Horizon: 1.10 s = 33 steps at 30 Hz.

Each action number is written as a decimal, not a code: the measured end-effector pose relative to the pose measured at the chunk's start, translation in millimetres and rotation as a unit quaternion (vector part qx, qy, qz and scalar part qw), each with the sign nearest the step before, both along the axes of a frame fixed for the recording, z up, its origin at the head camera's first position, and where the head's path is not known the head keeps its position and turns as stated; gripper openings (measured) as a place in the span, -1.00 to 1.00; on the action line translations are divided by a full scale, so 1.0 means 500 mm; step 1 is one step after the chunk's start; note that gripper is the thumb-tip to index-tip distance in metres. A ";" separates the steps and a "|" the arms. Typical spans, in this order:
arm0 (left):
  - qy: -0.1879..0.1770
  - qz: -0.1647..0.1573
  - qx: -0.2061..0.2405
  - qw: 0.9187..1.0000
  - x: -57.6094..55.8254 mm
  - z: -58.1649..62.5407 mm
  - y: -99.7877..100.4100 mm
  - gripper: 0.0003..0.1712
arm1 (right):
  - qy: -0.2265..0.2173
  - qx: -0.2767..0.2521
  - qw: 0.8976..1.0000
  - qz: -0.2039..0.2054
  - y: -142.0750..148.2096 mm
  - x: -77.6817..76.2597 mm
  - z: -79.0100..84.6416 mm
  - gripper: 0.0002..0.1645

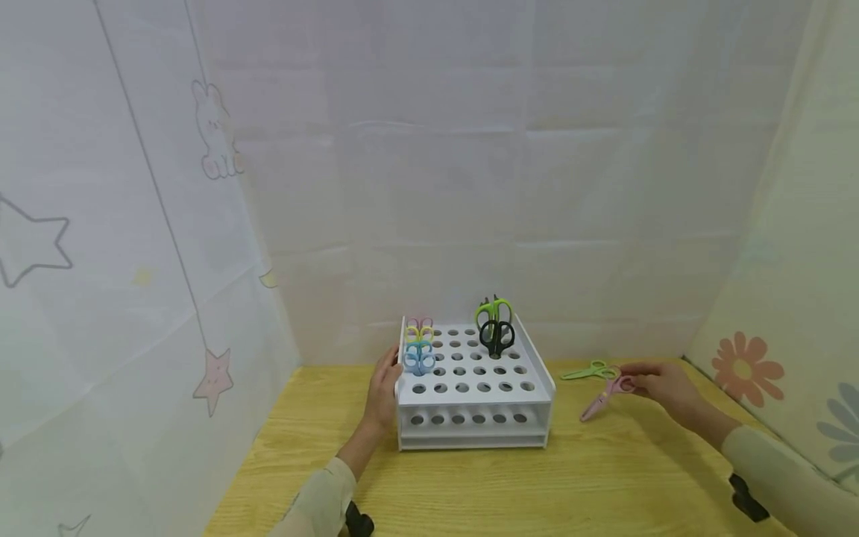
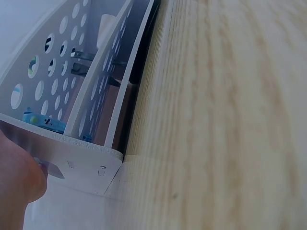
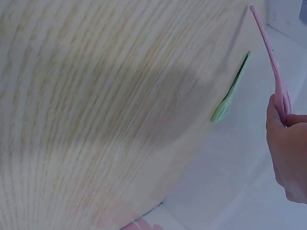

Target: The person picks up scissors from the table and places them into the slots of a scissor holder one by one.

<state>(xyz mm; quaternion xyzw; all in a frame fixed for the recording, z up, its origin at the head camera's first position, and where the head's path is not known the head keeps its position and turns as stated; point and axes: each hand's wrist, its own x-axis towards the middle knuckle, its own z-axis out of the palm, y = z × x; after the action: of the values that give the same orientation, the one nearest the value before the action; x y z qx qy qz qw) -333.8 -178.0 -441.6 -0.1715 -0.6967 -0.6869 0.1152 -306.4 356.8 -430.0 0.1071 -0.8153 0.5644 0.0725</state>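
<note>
My right hand point(image 1: 664, 386) pinches a pair of pink scissors point(image 1: 604, 399) by the handle loops, blades pointing down and left. In the right wrist view the pink scissors point(image 3: 273, 62) are seen edge-on, raised over the table. Green scissors point(image 1: 590, 371) lie on the table just behind them. At the left side of a white holed rack point(image 1: 473, 397), my left hand point(image 1: 382, 395) holds the side wall; its fingertips are partly hidden. Along the rack's left column stand pink, yellow and blue scissors point(image 1: 419, 363), handles up. Black scissors point(image 1: 496, 337) and green-handled scissors point(image 1: 503, 304) stand at the back right.
The rack stands on a yellow wood-grain table point(image 1: 470, 492) and has a lower holed shelf point(image 1: 463, 431). Pale sheeting point(image 1: 436, 186) with printed figures encloses the back and both sides. Scissor blades point(image 2: 84, 55) poke through the rack's underside in the left wrist view.
</note>
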 end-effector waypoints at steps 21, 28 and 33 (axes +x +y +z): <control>0.001 -0.012 0.006 1.000 0.043 0.040 0.000 -0.42 | 0.041 -0.052 0.997 0.037 -0.038 0.015 0.107 -0.55; 0.008 -0.010 0.004 1.000 0.043 0.038 -0.001 -0.42 | 0.061 -0.129 0.989 0.044 -0.070 0.014 0.155 -0.55; 0.019 -0.012 0.004 1.000 0.041 0.038 -0.001 -0.42 | 0.040 -0.177 0.983 0.027 -0.099 0.015 0.192 -0.52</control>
<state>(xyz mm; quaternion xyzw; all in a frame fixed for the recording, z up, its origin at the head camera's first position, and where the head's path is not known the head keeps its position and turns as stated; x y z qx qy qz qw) -313.1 -178.5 -422.5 -0.1926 -0.6893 -0.6878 0.1209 -298.7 307.5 -333.8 0.1370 -0.6959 0.6966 0.1078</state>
